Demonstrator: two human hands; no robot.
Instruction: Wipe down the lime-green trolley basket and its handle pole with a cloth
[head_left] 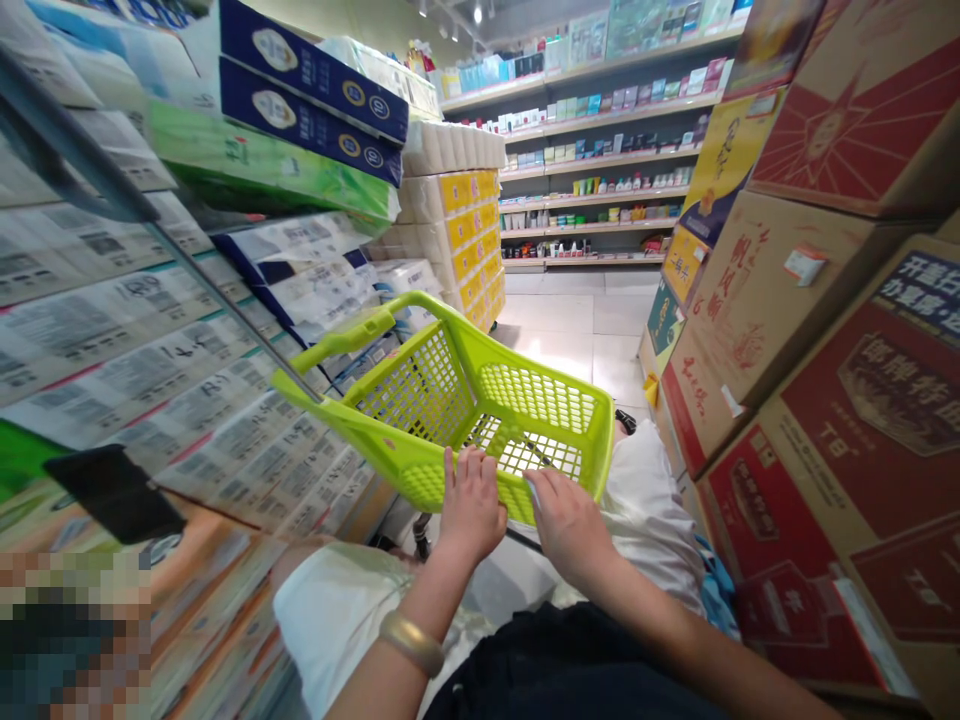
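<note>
A lime-green plastic shopping basket (547, 375) with perforated walls and a perforated floor stands tilted before my knees. My left hand (472, 505) is closed over its near rim, fingers reaching to the inner side. To the right of it, my right hand (568, 520) grips the same rim, fingers bent over the edge. A pale sliver shows beside my right fingers; I cannot tell what it is. From the basket's left corner a metal pull rod (232, 310) slants up to a grey handle (82, 165). The undersides of both hands are hidden.
Stacked tissue packs (300, 110) and wrapped bundles line the left side. Cardboard cartons (757, 290) rise close on the right. Between them a tiled aisle (574, 330) runs to shelves (592, 150) of small boxes and bottles. A dark flat panel (116, 495) juts out at lower left.
</note>
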